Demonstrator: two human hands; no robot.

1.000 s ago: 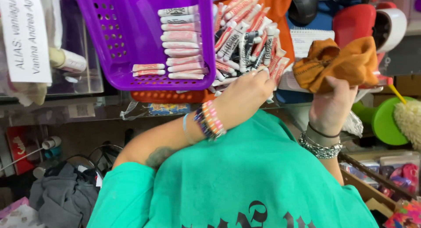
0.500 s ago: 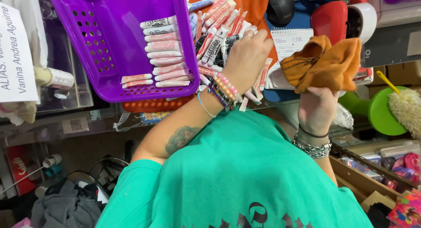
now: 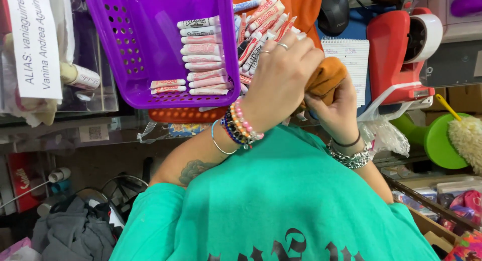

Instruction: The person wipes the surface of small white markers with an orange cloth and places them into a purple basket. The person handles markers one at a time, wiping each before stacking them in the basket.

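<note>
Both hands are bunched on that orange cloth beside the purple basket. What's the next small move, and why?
Probably pull the orange cloth a little toward the body before working it further. Both the left hand and the right hand grip it right against the loose white-and-red tubes heaped beside the purple basket, so twisting it there could knock some off the pile.

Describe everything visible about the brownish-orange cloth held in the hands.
The brownish-orange cloth looks like soft, matte fabric, bunched into a rounded wad. Only a small part shows; the rest is hidden by the hands. The left hand covers it from the left and the right hand grips it from below. It sits in front of a lined notepad, beside the purple basket of small tubes.
</note>
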